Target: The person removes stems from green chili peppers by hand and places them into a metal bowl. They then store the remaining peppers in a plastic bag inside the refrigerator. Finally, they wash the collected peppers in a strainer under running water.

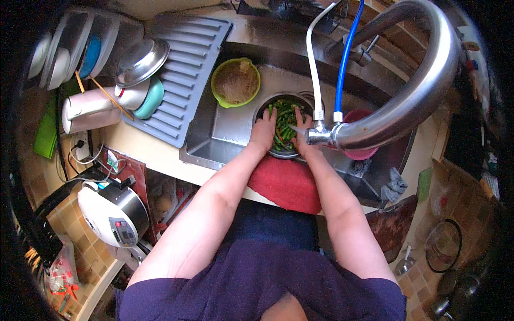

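Note:
A round metal bowl holding cut green vegetables stands in the stainless steel sink. At the vegetables' left edge is my left hand, its fingers spread and reaching into the bowl. My right hand touches them from the right, partly hidden by the end of the curved metal faucet. Whether either hand grips any pieces cannot be told. Water runs from the faucet towards the bowl. A red cloth lies over the sink's front edge.
A yellow-green basin sits at the sink's back left, a pink basin at its right. White and blue hoses hang above. Left are a grey draining mat, stacked dishes and a rice cooker. A grey rag lies right.

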Action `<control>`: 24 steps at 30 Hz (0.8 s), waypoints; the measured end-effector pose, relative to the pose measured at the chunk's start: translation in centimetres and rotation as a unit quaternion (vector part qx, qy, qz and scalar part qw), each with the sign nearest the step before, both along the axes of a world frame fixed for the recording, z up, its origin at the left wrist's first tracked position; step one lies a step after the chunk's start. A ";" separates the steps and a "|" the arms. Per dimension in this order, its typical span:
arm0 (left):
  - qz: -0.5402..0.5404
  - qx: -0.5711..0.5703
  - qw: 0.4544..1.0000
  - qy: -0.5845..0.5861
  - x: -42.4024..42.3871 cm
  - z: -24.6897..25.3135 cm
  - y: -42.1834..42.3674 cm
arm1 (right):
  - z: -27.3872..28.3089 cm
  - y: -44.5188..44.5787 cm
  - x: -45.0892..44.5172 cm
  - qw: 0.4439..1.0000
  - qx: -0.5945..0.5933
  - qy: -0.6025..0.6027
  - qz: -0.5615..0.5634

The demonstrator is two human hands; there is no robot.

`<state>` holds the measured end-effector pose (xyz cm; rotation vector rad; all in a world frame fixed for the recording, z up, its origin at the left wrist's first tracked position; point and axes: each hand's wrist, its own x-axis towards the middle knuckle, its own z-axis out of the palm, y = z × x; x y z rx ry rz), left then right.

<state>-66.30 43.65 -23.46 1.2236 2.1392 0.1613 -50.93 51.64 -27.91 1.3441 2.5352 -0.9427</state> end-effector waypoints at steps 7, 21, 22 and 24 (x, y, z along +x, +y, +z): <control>-0.014 0.016 0.998 -0.063 -2.0 -0.7 -1.1 | 3.1 -0.3 1.5 0.994 -0.107 0.026 -0.004; 0.089 0.049 0.953 -0.286 -3.7 -5.3 -1.7 | -1.4 1.3 2.4 0.937 -0.252 0.142 -0.194; 0.113 0.054 0.951 -0.282 -3.5 -5.3 -1.7 | -0.5 1.4 2.2 0.911 -0.290 0.170 -0.237; 0.126 0.083 0.957 -0.249 -3.3 -5.4 -1.9 | -1.2 1.7 2.7 0.946 -0.242 0.149 -0.158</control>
